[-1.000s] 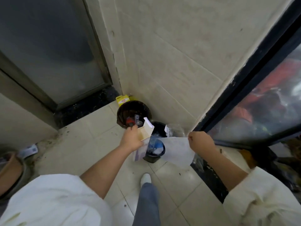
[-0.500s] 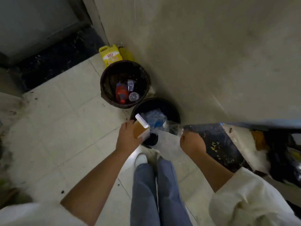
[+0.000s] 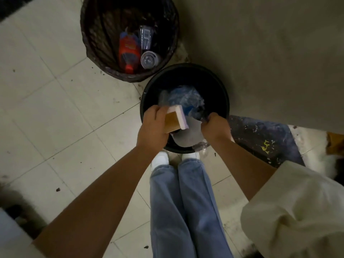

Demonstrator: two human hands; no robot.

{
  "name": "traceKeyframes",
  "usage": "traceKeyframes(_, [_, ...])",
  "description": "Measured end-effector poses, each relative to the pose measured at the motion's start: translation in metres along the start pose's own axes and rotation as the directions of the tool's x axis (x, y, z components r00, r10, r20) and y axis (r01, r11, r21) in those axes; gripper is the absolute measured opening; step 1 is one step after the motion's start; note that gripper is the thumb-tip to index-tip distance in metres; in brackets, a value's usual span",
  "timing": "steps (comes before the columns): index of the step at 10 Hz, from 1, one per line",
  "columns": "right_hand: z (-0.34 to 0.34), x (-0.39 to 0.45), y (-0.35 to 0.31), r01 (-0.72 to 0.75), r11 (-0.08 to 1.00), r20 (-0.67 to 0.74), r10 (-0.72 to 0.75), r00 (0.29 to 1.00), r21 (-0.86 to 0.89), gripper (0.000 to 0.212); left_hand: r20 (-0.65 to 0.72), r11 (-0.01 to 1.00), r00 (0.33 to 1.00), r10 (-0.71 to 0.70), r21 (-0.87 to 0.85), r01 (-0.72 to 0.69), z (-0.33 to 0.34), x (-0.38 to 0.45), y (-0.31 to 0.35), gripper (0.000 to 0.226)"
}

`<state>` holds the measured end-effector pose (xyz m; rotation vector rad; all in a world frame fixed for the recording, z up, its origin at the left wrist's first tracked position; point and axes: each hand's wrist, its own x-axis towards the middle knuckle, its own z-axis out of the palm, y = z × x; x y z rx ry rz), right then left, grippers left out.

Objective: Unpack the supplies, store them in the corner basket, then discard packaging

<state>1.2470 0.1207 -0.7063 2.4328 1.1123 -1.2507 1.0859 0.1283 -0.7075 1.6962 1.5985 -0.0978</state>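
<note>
A small empty carton (image 3: 175, 118) (tan inside, pale lilac at its flap) is held in the left hand (image 3: 153, 127), the fingers curled round its lower end, directly over the near rim of the black bin (image 3: 219, 86). Its long axis is seen to run from lower left to upper right, with the open flap end pointed up and away toward the bin's middle. A white plastic wrapper (image 3: 189, 135) is pinched in the right hand (image 3: 214, 127) just beside it, draped over the bin's near edge.

A miss is judged possible: the carton hangs close to the rim, so if it is let go here it could tip off the edge onto the tiled floor (image 3: 65, 108). The wrapper, being light, could catch on the rim and stay hanging out.

Blue crumpled plastic (image 3: 186, 99) already lies in the bin. Just behind stands the woven basket (image 3: 93, 43), in which a red bottle (image 3: 129, 51) and a clear cup (image 3: 149, 59) are stored.
</note>
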Motion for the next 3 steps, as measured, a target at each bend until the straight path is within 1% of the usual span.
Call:
traceKeyframes(1, [0.009, 0.006, -0.001, 0.047, 0.99, -0.017, -0.045, 0.999, 0.133, 0.036, 0.079, 0.996, 0.997, -0.002, 0.094, -0.006, 0.012, 0.012, 0.004, 0.079])
traceKeyframes(2, [0.001, 0.007, 0.003, 0.052, 0.965, -0.039, -0.043, 0.998, 0.256, 0.035, 0.133, 0.995, 0.991, -0.02, 0.101, 0.007, 0.012, 0.014, 0.011, 0.073])
traceKeyframes(3, [-0.021, -0.005, 0.005, 0.06, 0.979, 0.015, -0.064, 0.998, 0.194, 0.033, 0.141, 0.989, 0.989, -0.034, 0.15, 0.012, -0.005, 0.005, 0.019, 0.062])
